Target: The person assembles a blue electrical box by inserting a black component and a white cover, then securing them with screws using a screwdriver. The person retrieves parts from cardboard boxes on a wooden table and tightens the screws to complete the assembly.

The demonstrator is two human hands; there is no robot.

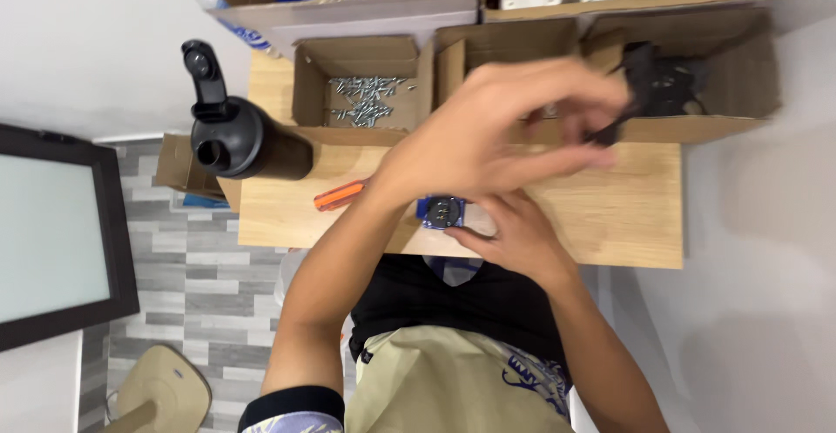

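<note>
While stretched across the wooden table [610, 224], left hand [496, 137] pinches a small black plastic part [620, 119]; right hand [514, 237] clasps a small blue block [440, 213] at the near edge.

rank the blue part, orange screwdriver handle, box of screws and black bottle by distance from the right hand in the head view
1. blue part: touching the right hand
2. orange screwdriver handle: to its left on the table
3. box of screws: up and left
4. black bottle: far left
</note>
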